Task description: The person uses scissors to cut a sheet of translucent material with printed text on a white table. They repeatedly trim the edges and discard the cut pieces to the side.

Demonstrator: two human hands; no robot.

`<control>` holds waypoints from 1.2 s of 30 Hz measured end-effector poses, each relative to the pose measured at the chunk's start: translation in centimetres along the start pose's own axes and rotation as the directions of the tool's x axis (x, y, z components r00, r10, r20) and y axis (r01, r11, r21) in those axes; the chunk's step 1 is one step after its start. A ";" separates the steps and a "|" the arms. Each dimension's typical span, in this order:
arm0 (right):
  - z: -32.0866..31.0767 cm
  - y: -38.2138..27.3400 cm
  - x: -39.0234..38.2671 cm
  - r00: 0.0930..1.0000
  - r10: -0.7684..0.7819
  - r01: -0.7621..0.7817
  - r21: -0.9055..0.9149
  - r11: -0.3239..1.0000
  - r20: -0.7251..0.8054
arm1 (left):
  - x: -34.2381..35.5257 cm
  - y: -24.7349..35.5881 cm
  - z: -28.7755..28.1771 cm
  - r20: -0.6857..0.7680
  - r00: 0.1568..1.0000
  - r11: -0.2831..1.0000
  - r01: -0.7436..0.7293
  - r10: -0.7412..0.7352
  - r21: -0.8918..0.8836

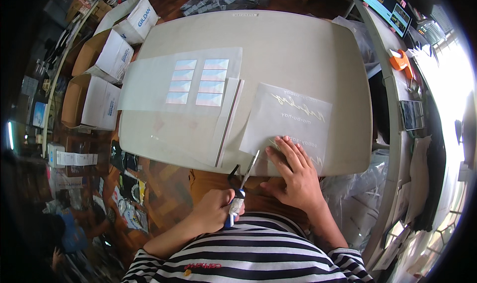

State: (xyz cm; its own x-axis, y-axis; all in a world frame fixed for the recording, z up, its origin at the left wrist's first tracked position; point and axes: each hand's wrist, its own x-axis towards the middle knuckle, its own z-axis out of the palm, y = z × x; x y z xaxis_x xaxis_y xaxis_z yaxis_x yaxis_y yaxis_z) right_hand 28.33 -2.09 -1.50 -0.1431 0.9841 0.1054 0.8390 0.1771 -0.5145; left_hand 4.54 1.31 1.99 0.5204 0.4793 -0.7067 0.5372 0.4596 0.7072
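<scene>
My left hand is closed around the blue handle of scissors, whose metal blade points up by the lower-left corner of a translucent sheet with pale script lettering. My right hand presses on that sheet with fingers stretched out, near the table's front edge. On the left half of the beige table lie thin translucent sheets and two columns of small pale pink-and-blue stickers. A long narrow strip runs along their right. A small dark hook-shaped item shows beside the blade.
Open cardboard boxes line the left. At right, a side counter holds a phone, an orange tool and a screen. Plastic bags sit beneath. Another person shows at lower left. Packets lie behind the table.
</scene>
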 end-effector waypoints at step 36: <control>0.3 1.3 0.1 0.997 -0.077 0.076 -0.043 0.996 -0.025 | 8.0 4.8 -1.0 -0.100 0.981 0.940 -0.187 0.165 -0.284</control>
State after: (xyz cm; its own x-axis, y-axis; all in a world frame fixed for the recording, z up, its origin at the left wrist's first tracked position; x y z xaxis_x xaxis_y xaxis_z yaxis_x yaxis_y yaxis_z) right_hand 29.23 -1.74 -2.37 -0.1943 0.9668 0.1658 0.8473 0.2506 -0.4682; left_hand 10.65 8.06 -0.21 0.5327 0.6210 -0.5750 0.2190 0.5551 0.8024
